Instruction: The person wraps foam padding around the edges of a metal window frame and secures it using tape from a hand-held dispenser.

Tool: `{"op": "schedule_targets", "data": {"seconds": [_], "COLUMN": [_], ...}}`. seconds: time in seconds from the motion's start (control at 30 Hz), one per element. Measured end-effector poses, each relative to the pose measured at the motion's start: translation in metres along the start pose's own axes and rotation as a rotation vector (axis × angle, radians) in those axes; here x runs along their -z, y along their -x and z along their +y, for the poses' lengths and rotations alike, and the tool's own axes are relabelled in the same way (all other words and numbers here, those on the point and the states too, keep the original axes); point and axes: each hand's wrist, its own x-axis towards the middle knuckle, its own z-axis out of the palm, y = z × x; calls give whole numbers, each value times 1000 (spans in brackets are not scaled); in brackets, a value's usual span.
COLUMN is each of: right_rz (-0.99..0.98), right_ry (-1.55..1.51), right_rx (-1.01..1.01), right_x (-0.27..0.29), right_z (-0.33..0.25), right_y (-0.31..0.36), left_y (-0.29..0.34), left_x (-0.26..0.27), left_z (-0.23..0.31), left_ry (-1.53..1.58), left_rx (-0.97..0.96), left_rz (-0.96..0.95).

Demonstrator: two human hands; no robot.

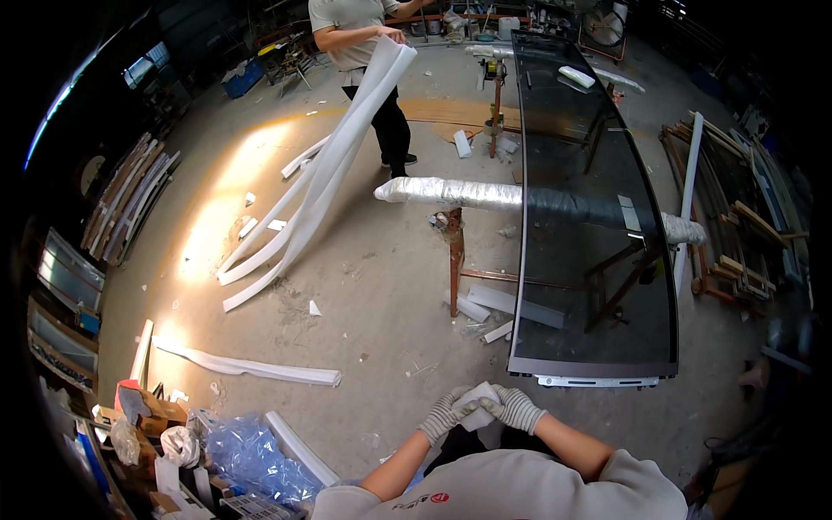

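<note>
Trestles (456,269), stacked strips (127,199) and a large fan (604,29) show a workshop.

Left hand (440,415) and right hand (518,410), in grey-and-white striped gloves (523,413): close together, curled inward; bare forearms (398,468) converging.

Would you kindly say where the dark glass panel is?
The panel is right of centre in the head view, over a silver-wrapped bar, beyond the gloved right hand.

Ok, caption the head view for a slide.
Gloved hands hold a white piece near a dark see-through panel; a co-worker holds long white strips.
</note>
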Motion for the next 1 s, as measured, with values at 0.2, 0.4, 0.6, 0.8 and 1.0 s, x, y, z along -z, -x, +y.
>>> {"op": "schedule_targets", "data": {"seconds": [0.2, 0.4, 0.6, 0.8, 1.0], "right_rz": [592, 776, 979, 853, 737], "right_ry": [183, 405, 512, 446, 425], "right_rx": [341, 362, -8, 226, 313], "right_x": [39, 117, 182, 205, 222], "right_z": [60, 157, 300, 326, 337], "right_y": [35, 89, 157, 197, 203], "left_y": [-17, -24, -45, -98, -151], "left_x": [-10, -13, -64, -204, -304], "left_z": [-14, -1, 21, 72, 103], "left_ry": [-304, -965, -790, -851, -1066], "left_rx": [132, 47, -217, -462, -583], "left_rz": [55, 536, 972, 900, 683]}}
